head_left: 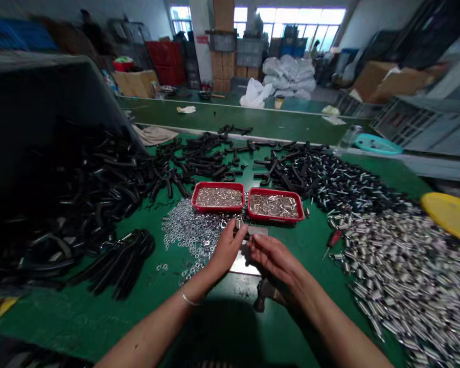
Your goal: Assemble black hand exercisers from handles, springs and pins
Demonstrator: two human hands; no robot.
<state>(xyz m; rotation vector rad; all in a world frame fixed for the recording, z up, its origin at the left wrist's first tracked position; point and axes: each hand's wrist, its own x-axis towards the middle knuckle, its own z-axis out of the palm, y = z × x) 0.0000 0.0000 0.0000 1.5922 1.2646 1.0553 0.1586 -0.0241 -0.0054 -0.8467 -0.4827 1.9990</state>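
Head view shows a small silvery threaded metal piece [239, 223] pinched at the fingertips of the left hand [226, 250], just before the near rims of two shallow red plastic trays. The right hand [274, 255] is curled beside it, fingertips drawn together toward the same spot; whether it grips anything cannot be told. Both hands hover over a flat grey metal plate [245, 266] lying near the front edge of the green-covered bench [99, 317], seemingly kept there as a working base.

The left red tray [217, 198] and the right red tray [275, 205] sit side by side, touching, each filled with small bright metal parts, within easy reach. A loose spread of shiny flat washers [187, 232] lies just left of the hands. A red-handled screwdriver [331, 241] rests to the right, beside a broad heap of silvery cylindrical sleeves [406, 281] running to the bench's right edge. Black curved hooks [99, 189] pile along the left side and back.

Beyond, the room is a dim warehouse with stacked cardboard boxes [222, 51], white sacks [289, 74] and bright windows.
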